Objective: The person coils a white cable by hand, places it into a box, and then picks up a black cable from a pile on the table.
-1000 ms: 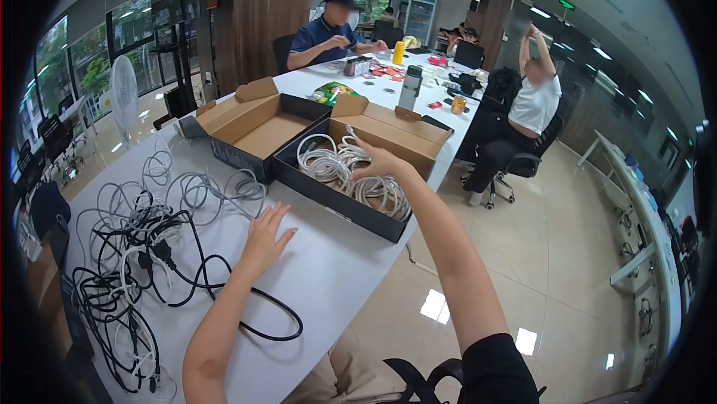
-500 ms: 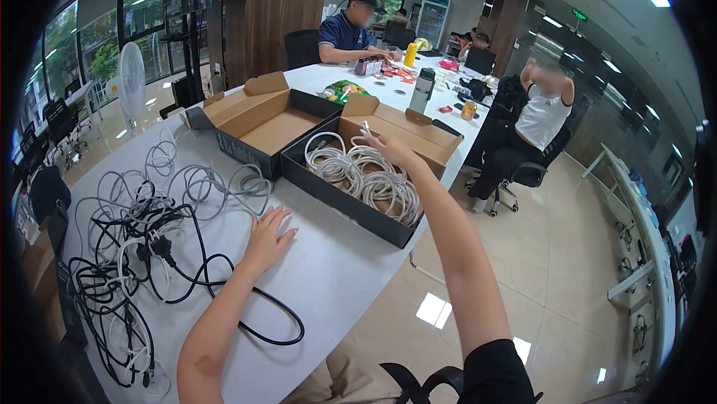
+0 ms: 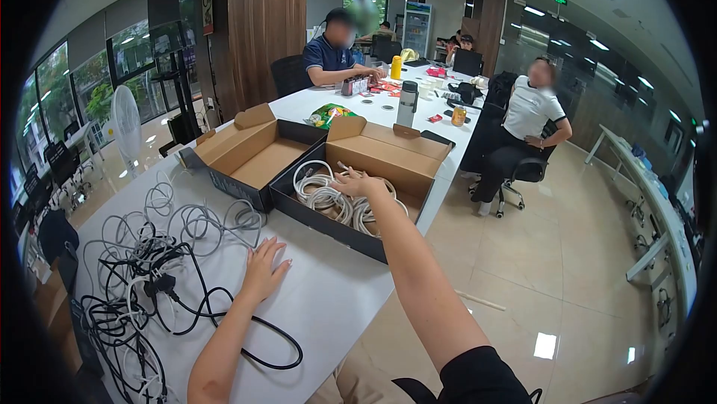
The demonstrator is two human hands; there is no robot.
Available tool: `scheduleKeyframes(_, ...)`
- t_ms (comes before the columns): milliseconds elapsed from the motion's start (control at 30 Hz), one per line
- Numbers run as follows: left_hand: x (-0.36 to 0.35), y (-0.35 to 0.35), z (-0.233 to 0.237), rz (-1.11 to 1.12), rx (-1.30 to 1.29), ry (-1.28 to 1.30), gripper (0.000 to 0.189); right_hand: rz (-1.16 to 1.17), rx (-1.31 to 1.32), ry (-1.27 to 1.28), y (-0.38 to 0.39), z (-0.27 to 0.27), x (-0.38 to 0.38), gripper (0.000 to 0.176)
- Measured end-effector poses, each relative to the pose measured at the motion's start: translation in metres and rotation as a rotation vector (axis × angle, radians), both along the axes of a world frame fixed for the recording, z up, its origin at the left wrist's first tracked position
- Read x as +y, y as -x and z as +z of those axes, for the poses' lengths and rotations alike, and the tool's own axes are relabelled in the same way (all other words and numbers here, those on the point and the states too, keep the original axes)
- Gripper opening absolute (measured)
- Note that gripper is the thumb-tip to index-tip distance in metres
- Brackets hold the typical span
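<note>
My right hand (image 3: 358, 183) reaches into the nearer black box (image 3: 328, 229), its fingers stretched out over coiled white cables (image 3: 328, 199). A pale cable end (image 3: 343, 166) shows right beside the fingertips. Flat on the white table (image 3: 325, 292), in front of that box, lies my left hand (image 3: 265, 268) with fingers apart and nothing in it. Just left of it are loose grey cables (image 3: 198, 221). Further left, black cables (image 3: 127, 322) with a black plug (image 3: 163, 284) lie tangled with white ones.
A second open box (image 3: 258, 157) with brown cardboard inside adjoins the first. Beyond stand a green packet (image 3: 328, 115), a grey bottle (image 3: 407, 104) and an orange can (image 3: 458, 116). One person (image 3: 332, 53) sits across the table; another (image 3: 526, 116) sits on a chair to the right.
My right hand has lowered from above the box onto the coils, and the raised cable end has come down too. My left hand stays on the table. The seated person at right has lowered their arms.
</note>
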State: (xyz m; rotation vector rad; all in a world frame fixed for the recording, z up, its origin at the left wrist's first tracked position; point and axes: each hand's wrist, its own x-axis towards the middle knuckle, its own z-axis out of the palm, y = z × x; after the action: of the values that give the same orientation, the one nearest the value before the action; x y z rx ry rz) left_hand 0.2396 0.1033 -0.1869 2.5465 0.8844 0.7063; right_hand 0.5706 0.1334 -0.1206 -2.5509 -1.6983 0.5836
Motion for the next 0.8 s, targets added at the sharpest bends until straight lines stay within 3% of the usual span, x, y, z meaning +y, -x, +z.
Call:
scheduleKeyframes(200,0.002,0.000,0.002,-0.014,-0.006,-0.012,0.041,0.002,0.039,-0.115,-0.008,-0.022,0.004,0.079)
scheduleKeyframes(267,0.001,0.001,-0.002,-0.008,-0.018,0.001,0.040,0.164,0.010,-0.214,-0.041,-0.068,0.039,0.078)
scheduleKeyframes(367,0.003,0.002,-0.001,-0.007,-0.020,-0.003,0.039,0.171,0.001,-0.266,-0.042,-0.065,0.037,0.078)
scheduleKeyframes(433,0.004,0.001,-0.002,-0.010,-0.021,-0.018,0.037,0.049,0.063,-0.245,-0.008,0.005,-0.020,0.080)
scheduleKeyframes(600,0.002,-0.001,0.001,-0.011,-0.019,-0.007,0.036,0.135,0.115,-0.467,-0.018,0.040,-0.022,0.086)
scheduleKeyframes(800,-0.002,0.000,0.004,-0.005,-0.021,-0.014,0.037,0.004,0.001,-0.361,-0.005,0.044,-0.020,0.106)
